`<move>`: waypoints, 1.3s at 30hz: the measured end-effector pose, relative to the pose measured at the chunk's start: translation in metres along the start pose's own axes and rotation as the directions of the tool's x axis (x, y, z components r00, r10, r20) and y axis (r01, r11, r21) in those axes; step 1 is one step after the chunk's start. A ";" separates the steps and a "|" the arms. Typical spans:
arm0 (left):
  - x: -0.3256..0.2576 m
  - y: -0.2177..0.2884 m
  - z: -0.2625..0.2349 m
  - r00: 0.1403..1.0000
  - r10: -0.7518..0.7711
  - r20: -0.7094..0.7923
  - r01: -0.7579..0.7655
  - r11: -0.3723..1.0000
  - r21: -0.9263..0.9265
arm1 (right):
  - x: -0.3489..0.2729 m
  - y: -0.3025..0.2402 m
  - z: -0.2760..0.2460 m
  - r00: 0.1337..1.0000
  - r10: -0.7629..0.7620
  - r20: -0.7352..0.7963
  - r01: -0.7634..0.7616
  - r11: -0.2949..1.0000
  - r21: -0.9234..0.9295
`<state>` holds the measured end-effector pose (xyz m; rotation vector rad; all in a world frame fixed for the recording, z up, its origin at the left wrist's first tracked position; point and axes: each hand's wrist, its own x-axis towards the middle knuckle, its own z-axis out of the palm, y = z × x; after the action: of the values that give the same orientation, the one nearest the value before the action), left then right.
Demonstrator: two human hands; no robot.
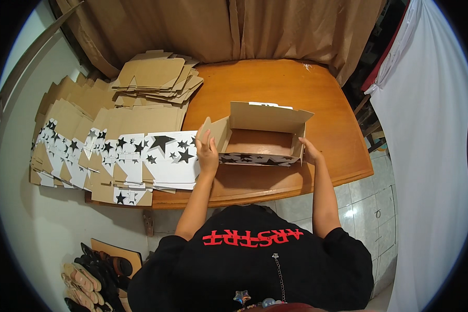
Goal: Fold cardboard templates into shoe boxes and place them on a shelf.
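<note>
A partly folded cardboard box (268,118) stands on the table in front of me, brown inside, with black stars on white outside. Its back wall rises tallest. Between the walls shows an orange-brown surface that looks like the tabletop. My left hand (208,156) grips the left end of the box, fingers up along a raised flap. At the opposite end my right hand (310,151) is closed on the right wall near its corner, the thumb toward the inside. Flat star-printed cardboard sheets (171,151) lie right beside my left hand.
The wooden table (281,78) has a curved front edge. More brown cardboard blanks (151,73) are piled at the back left. Brown curtains (192,26) hang behind, and a white cloth (421,130) hangs on the right. Shoes (83,283) stand on the floor at lower left.
</note>
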<state>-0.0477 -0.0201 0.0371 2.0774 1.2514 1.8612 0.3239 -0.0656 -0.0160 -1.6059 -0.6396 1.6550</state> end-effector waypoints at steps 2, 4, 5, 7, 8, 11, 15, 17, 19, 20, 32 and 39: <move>0.005 0.008 -0.006 0.945 -0.310 0.102 0.303 0.950 0.078 | 0.004 0.000 -0.006 0.999 0.027 0.031 -0.026 0.999 -0.047; 0.006 0.002 -0.008 0.908 -0.397 0.135 0.376 0.913 0.156 | 0.006 -0.002 -0.006 0.996 0.056 0.067 -0.049 0.994 -0.101; 0.006 -0.002 -0.010 0.861 -0.483 0.158 0.442 0.865 0.236 | 0.006 -0.003 -0.002 0.997 0.050 0.059 -0.040 0.986 -0.162; 0.014 0.005 -0.013 0.833 -0.529 0.161 0.475 0.835 0.278 | 0.008 -0.004 0.006 0.998 0.045 0.050 -0.033 0.974 -0.223; 0.028 0.027 -0.016 0.777 -0.596 0.203 0.493 0.777 0.391 | 0.009 -0.004 0.008 0.999 0.018 -0.038 -0.027 0.968 -0.251; 0.044 0.047 -0.013 0.747 -0.629 0.217 0.394 0.680 0.618 | 0.024 -0.008 0.004 0.912 -0.314 -0.263 0.151 0.854 -0.497; 0.052 0.038 -0.021 0.760 -0.536 0.368 0.050 0.612 0.789 | -0.015 -0.049 0.058 0.573 -0.759 -0.311 0.306 0.549 -0.777; 0.049 0.019 -0.010 0.745 -0.497 0.446 -0.032 0.640 0.767 | -0.010 -0.047 0.051 0.539 -0.793 -0.284 0.434 0.550 -0.714; 0.046 0.007 -0.001 0.721 -0.464 0.514 -0.108 0.658 0.745 | -0.007 -0.046 0.043 0.504 -0.826 -0.252 0.556 0.534 -0.636; 0.046 0.006 0.003 0.684 -0.475 0.553 -0.105 0.687 0.719 | -0.008 -0.044 0.040 0.512 -0.848 -0.137 0.531 0.438 -0.725; 0.052 -0.017 0.024 0.379 -0.226 0.897 -0.158 0.940 0.304 | -0.050 -0.050 0.049 0.832 -0.553 -0.046 0.087 0.213 -0.973; 0.053 -0.009 0.043 0.082 -0.322 0.943 0.038 0.947 0.320 | -0.029 -0.022 0.026 0.474 -0.847 -0.240 0.242 0.388 -0.889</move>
<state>-0.0198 0.0373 0.0632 2.2576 1.1068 -0.1543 0.3006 -0.0716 0.0219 -1.9911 -1.4323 0.0520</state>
